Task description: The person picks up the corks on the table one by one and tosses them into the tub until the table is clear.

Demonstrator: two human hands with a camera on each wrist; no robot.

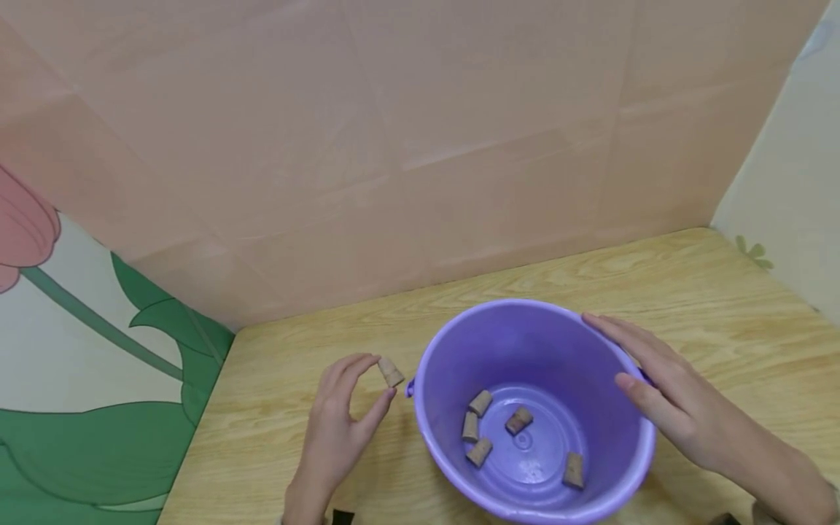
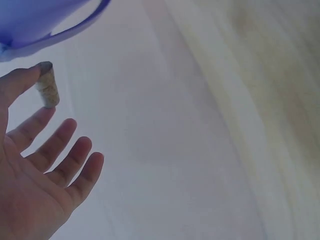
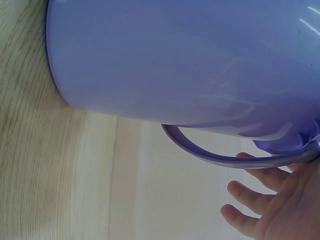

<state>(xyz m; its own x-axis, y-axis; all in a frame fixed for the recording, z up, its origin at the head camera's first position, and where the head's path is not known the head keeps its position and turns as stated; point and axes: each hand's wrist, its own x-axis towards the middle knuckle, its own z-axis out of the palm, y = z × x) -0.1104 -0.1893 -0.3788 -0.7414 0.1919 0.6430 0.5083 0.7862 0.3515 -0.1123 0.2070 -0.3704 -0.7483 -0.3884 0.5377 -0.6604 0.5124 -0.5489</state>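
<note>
My left hand (image 1: pixel 337 415) is just left of the purple bucket (image 1: pixel 429 430) and pinches a cork (image 1: pixel 391 372) between thumb and fingertip. In the left wrist view the cork (image 2: pixel 48 85) is clasped at its two ends, while the other fingers spread loosely. My right hand (image 1: pixel 679 397) holds the bucket's right rim, thumb over the inside and fingers outside. Seen from the right wrist, those fingers (image 3: pixel 250 197) hang beside the bucket's purple handle (image 3: pixel 215 159). Several corks (image 1: pixel 518 421) lie on the bucket floor, mostly toward its left side.
The bucket stands upright on a wood-grain table (image 1: pixel 262 408). Behind it rises a pinkish sheet-covered wall (image 1: pixel 394 160). A panel with a painted flower (image 1: pixel 85 313) borders the left side, and a pale wall (image 1: pixel 787 182) the right.
</note>
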